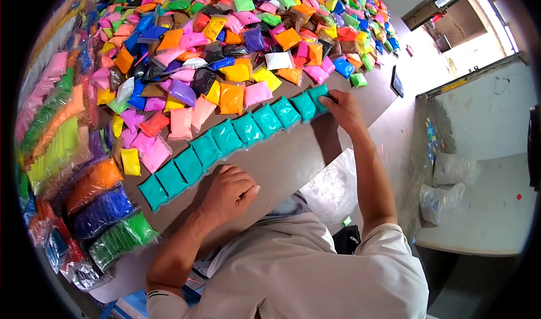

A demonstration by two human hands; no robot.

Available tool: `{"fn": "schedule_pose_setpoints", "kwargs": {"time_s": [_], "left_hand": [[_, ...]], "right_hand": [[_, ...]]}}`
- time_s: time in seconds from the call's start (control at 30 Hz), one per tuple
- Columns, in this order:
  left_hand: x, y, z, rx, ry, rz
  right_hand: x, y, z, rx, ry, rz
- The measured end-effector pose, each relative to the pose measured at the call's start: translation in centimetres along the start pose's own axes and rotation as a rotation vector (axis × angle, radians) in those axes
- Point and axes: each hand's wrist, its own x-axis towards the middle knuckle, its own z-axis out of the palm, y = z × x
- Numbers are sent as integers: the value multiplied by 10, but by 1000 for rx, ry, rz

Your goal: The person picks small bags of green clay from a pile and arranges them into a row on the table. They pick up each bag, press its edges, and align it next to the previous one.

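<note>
Several small teal packets [248,128] lie side by side in a slanting row along the front of the brown table. At the row's right end, my right hand [345,111] pinches the edge of the last teal packet [318,98] between thumb and fingers. My left hand [228,192] is loosely curled near the table's front edge, just below the row and apart from it, with nothing visible in its fingers. The packets are soft, glossy and sealed in clear plastic.
A large heap of colourful packets [231,43] covers the table's back. Filled clear bags of orange [94,186], blue [107,211] and green packets [125,240] lie at the left. A dark phone [397,82] rests at the right. A clear plastic bag [335,186] is below the edge.
</note>
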Motion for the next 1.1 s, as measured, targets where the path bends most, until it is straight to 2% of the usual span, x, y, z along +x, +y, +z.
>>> {"fn": "schedule_pose_setpoints", "kwargs": {"time_s": [0.07,0.17,0.27,0.37,0.5,0.57,0.67,0.8,0.9,1.1], "left_hand": [[0,0,0,-1,6,3],[-1,-1,1,-16,14,9],[0,-2,2,-28,14,17],[0,-2,2,-30,20,14],[-1,-1,2,-33,18,5],[-1,-1,2,-26,12,1],[-2,-1,3,-15,29,-9],[-2,-1,2,-17,13,-18],[-2,-1,2,-15,6,-17],[-5,-6,5,18,6,11]], "right_hand": [[-3,-6,4,56,55,-28],[-1,16,9,-44,324,46],[-11,15,-8,-168,377,104],[-20,45,-1,-269,257,18],[-9,69,-1,-230,416,-22],[-4,78,-4,-235,423,-21],[-6,56,0,-233,428,-82],[-28,-7,23,-203,376,-246],[-36,-27,40,-178,321,-237],[-40,-27,48,-211,340,-203]]}}
